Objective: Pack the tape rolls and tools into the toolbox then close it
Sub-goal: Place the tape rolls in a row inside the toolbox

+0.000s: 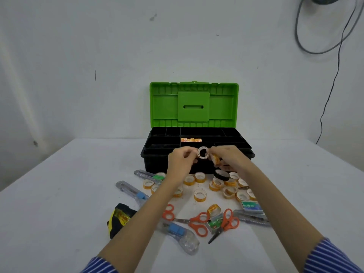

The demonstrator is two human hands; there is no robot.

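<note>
The black toolbox (155,156) stands open at the middle of the table, its green lid (194,104) upright. A row of tape rolls (191,140) lies in one tray compartment. Both hands are raised in front of the box. My left hand (182,164) and my right hand (230,157) pinch a small tape roll (202,153) between them, its round face toward me. My right hand also holds another yellow tape roll (216,159). Several small tape rolls (200,195), a black tape roll (221,175), orange scissors (199,223) and box cutters (130,191) lie on the table.
A black and yellow tape measure (120,217) lies at the front left. Green staple boxes (252,206) sit at the right among the tools. The white table (59,194) meets a white wall behind the box, where cables (334,66) hang at the right.
</note>
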